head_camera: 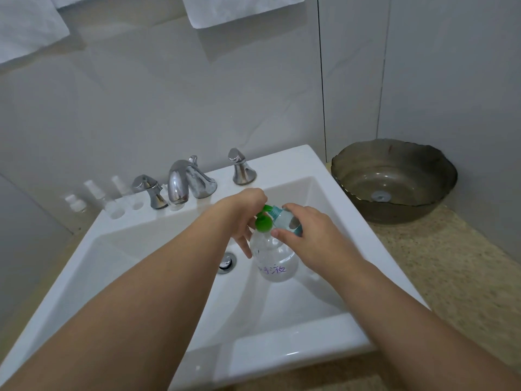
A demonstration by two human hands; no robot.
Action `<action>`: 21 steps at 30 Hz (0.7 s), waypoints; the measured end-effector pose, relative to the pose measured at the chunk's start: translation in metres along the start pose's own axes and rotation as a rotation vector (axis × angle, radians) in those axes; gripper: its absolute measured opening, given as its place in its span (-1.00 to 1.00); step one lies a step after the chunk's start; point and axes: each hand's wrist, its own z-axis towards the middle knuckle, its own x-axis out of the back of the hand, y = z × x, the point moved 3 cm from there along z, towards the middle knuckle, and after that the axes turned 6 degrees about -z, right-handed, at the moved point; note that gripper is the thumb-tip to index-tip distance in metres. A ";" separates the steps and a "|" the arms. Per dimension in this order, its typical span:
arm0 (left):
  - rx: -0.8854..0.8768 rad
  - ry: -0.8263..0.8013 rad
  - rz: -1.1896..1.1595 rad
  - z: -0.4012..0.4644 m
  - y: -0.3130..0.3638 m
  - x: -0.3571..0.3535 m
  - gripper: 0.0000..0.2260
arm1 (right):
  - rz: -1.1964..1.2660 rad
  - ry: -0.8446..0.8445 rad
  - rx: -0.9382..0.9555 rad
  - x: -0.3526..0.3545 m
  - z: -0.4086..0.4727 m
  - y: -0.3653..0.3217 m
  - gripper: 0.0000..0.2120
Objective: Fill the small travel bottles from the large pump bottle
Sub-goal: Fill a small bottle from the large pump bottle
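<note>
Over the white sink [284, 162], a large clear pump bottle [275, 263] with purple writing stands with its green pump head [263, 223] up. My left hand [242, 213] lies over the pump head and grips the bottle's neck, fingers reaching down its side. My right hand [313, 238] holds a small clear travel bottle [286, 220] with a teal collar, tilted so that its mouth is against the pump's nozzle. Three other small clear travel bottles [97, 193] stand on the sink's back left ledge.
A chrome faucet [183, 179] with two handles stands at the back of the sink, and the drain [227, 262] sits just left of the pump bottle. A dark glass bowl [394, 179] rests on the speckled counter [451, 263] to the right. White towels hang above.
</note>
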 end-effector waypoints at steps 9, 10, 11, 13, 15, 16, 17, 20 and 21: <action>-0.050 0.046 0.079 -0.007 0.001 -0.003 -0.62 | -0.072 -0.025 0.015 0.000 0.007 -0.006 -0.53; -0.058 0.052 0.092 -0.008 0.002 -0.004 -0.62 | -0.084 -0.026 0.009 0.001 0.008 -0.005 -0.52; -0.065 0.059 0.107 -0.008 0.003 -0.005 -0.62 | -0.085 -0.027 -0.003 0.003 0.009 -0.003 -0.50; -0.081 0.075 0.137 -0.008 0.004 -0.006 -0.61 | -0.063 -0.036 -0.034 0.003 0.010 0.001 -0.47; -0.095 0.089 0.156 -0.008 0.005 -0.007 -0.61 | -0.037 -0.045 -0.051 0.001 0.009 0.003 -0.47; -0.100 0.097 0.165 -0.008 0.005 -0.008 -0.61 | -0.036 -0.049 -0.049 -0.001 0.010 0.004 -0.47; -0.102 0.105 0.172 -0.007 0.004 -0.008 -0.61 | -0.046 -0.056 -0.045 -0.002 0.010 0.005 -0.48; -0.112 0.129 0.192 -0.005 0.002 -0.011 -0.63 | -0.114 -0.073 -0.037 -0.004 0.010 0.006 -0.56; -0.114 0.132 0.197 -0.004 0.001 -0.012 -0.64 | -0.136 -0.076 -0.039 -0.004 0.011 0.007 -0.58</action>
